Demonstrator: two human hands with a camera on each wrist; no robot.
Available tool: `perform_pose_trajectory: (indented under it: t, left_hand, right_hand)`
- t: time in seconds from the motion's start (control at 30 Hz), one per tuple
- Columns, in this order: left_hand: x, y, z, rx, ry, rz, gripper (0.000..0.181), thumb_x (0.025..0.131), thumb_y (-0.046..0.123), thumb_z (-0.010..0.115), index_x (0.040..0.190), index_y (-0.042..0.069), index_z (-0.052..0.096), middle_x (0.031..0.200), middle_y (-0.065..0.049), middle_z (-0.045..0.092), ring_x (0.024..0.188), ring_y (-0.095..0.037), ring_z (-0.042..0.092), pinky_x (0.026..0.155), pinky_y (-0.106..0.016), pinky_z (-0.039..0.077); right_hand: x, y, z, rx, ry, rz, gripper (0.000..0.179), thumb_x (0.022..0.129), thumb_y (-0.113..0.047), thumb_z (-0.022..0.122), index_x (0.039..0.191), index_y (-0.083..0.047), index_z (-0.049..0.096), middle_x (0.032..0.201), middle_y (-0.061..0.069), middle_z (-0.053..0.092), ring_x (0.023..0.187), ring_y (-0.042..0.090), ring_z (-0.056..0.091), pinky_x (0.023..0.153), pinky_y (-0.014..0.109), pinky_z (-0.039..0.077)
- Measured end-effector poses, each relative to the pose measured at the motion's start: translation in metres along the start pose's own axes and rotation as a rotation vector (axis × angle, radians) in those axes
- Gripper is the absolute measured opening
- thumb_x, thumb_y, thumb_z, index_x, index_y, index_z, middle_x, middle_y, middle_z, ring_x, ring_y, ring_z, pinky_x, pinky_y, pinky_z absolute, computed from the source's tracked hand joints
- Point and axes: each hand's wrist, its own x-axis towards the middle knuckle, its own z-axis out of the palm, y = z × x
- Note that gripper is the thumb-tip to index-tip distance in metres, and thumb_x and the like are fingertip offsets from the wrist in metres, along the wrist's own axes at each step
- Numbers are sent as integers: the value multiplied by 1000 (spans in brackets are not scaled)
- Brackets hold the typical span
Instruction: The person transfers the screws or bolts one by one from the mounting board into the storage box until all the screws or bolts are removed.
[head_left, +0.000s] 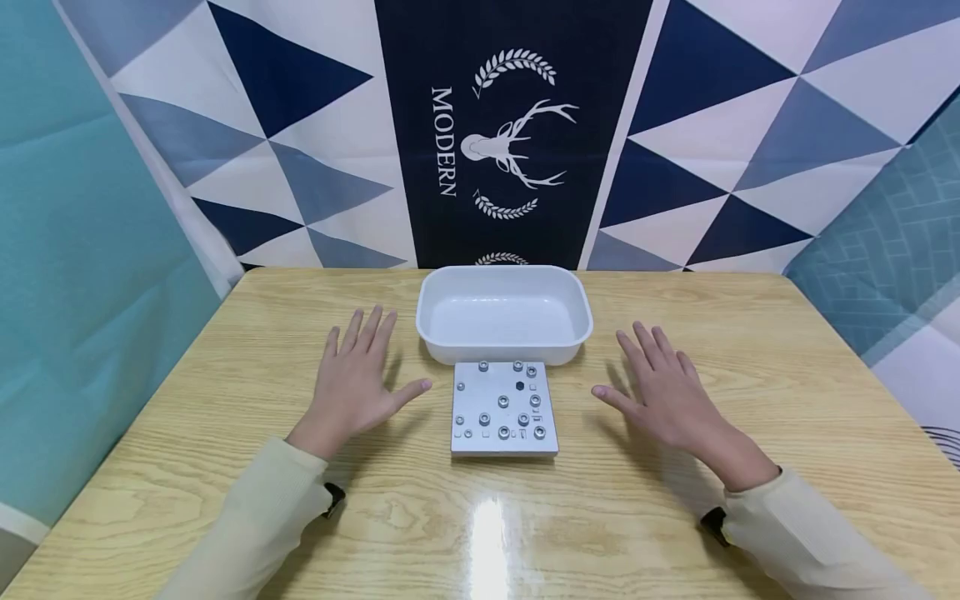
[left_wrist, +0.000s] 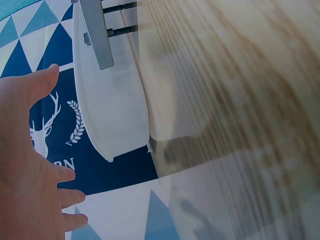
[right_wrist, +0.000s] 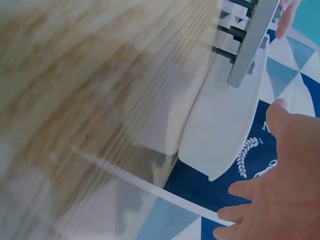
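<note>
From the head view, the left hand (head_left: 352, 385) and right hand (head_left: 663, 390) lie flat with fingers spread, holding nothing, on the wooden table (head_left: 225, 467), either side of a metal plate (head_left: 504, 410) studded with nuts. A white tray (head_left: 504, 312) sits just beyond it.

The left wrist view shows the open palm (left_wrist: 22, 175) beside tray (left_wrist: 112, 100) and plate (left_wrist: 97, 30).

The right wrist view shows straight fingers (right_wrist: 285, 190) near the tray (right_wrist: 225, 120).

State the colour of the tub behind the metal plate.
White: the tub shows best in the head view, empty, just behind the grey plate.
</note>
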Motion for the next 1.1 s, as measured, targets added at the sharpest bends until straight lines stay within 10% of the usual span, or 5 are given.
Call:
perform_pose_trajectory:
  t: [0.6,1.1]
  left_hand:
    - [30,7,-15,-54,39,28,102,81,70,55,153,8,19,157,-20,26,142,-39,31,114,-60,31]
    - [61,7,-15,-300,-115,-111,95,88,69,44,152,4,19,154,-21,32,140,-37,36,111,-57,38]
  right_hand:
    - [-2,-11,-6,53,15,-60,85,90,-58,55,150,-4,28,158,26,17,146,48,10,111,72,18]
    - [-1,-20,-9,86,30,-164,83,81,-52,71,141,-1,43,150,26,33,140,48,26,112,65,29]
